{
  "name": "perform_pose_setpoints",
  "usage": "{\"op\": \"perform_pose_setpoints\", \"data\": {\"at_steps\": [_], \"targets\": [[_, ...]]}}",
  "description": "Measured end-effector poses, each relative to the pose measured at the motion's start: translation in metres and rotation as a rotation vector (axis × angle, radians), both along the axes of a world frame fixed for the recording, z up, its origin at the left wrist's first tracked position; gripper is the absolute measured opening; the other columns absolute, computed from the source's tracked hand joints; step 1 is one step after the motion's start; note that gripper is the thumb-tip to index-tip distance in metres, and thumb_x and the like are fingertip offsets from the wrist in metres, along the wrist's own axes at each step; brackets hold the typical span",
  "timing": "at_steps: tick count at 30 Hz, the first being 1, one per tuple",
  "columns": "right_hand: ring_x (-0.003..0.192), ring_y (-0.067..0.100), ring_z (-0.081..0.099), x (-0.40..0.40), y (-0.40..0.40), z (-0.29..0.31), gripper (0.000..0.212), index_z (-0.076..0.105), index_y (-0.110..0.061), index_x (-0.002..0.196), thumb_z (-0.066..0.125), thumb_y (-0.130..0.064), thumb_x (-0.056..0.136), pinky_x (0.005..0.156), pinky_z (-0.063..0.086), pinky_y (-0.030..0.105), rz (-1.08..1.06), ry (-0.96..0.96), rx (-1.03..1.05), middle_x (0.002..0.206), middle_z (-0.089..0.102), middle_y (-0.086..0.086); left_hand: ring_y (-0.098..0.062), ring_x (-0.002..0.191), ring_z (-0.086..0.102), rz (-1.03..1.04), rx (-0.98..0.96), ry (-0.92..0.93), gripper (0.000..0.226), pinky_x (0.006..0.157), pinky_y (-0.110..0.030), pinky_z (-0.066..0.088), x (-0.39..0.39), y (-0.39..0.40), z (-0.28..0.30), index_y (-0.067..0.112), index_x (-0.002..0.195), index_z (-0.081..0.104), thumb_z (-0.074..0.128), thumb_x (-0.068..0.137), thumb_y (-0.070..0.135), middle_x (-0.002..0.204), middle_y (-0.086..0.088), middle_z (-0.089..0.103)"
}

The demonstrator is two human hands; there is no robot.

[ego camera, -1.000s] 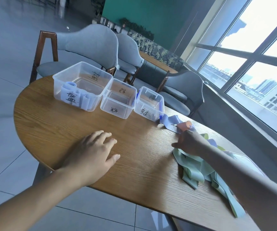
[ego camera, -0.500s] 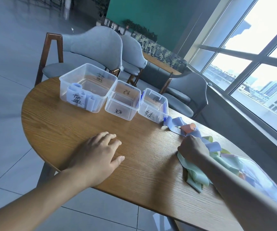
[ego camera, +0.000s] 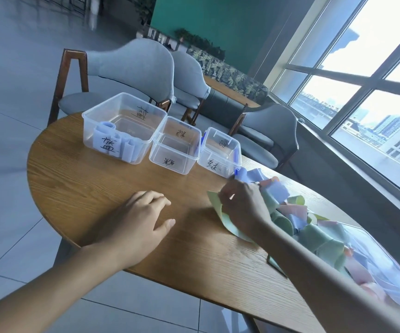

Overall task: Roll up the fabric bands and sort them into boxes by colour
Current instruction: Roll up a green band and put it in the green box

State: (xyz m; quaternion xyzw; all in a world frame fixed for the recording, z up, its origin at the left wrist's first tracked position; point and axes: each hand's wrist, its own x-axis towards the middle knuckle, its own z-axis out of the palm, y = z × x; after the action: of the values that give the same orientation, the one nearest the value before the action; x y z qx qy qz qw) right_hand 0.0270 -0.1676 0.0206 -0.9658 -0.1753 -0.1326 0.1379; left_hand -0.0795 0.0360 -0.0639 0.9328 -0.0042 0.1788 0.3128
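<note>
Head view: a loose heap of fabric bands is seen along the right edge of the round wooden table, spilling toward a clear lidless tub at the near right edge. The bands are flat strips in pale green, light blue and pink, looped and tangled over one another. They are judged to be light, soft and limp, likely to drag neighbours along when pulled, so a single free end is best pinched and drawn out flat before rolling. The right hand is curled on the near-left side of the heap, and a pale green band appears to be pinched at its end. The left hand is laid relaxed on the table, holding nothing. Three labelled clear boxes are lined up toward the far edge: the large box holds a few rolled blue bands; the middle box and the small box look empty.
</note>
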Motion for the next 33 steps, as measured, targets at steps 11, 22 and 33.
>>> {"op": "perform_pose_setpoints", "data": {"at_steps": [11,22,33], "targets": [[0.081,0.005,0.058,-0.066,0.032,-0.019,0.011,0.062,-0.026,0.085,0.061,-0.033,0.094,0.072,0.05,0.032,0.265,0.049,0.102,0.089,0.062,-0.014,-0.008,0.114,0.053,-0.033,-0.154,-0.024,0.039,0.086,-0.016,0.033,-0.007,0.017,0.017,0.031,0.125,0.061,0.074,0.089,0.028,0.121,0.016,0.059],[0.071,0.006,0.06,-0.054,-0.011,-0.003,0.017,0.069,-0.024,0.082,0.063,-0.034,0.094,0.066,0.048,0.027,0.239,-0.042,0.086,0.077,0.063,-0.014,0.0,0.112,0.049,-0.199,-0.085,0.003,0.026,0.101,-0.026,0.039,-0.005,0.017,0.004,0.04,0.11,0.069,0.075,0.087,0.028,0.112,0.025,0.062],[0.083,0.03,0.055,0.06,-0.09,-0.007,0.024,0.071,-0.016,0.082,0.051,-0.015,0.096,0.051,0.03,0.024,-0.337,0.101,-0.021,0.092,0.063,0.013,0.0,0.108,0.053,-0.296,-0.117,-0.05,0.012,0.095,-0.027,0.043,-0.003,0.012,0.002,0.038,0.094,0.072,0.077,0.086,0.031,0.102,0.027,0.066]]}}
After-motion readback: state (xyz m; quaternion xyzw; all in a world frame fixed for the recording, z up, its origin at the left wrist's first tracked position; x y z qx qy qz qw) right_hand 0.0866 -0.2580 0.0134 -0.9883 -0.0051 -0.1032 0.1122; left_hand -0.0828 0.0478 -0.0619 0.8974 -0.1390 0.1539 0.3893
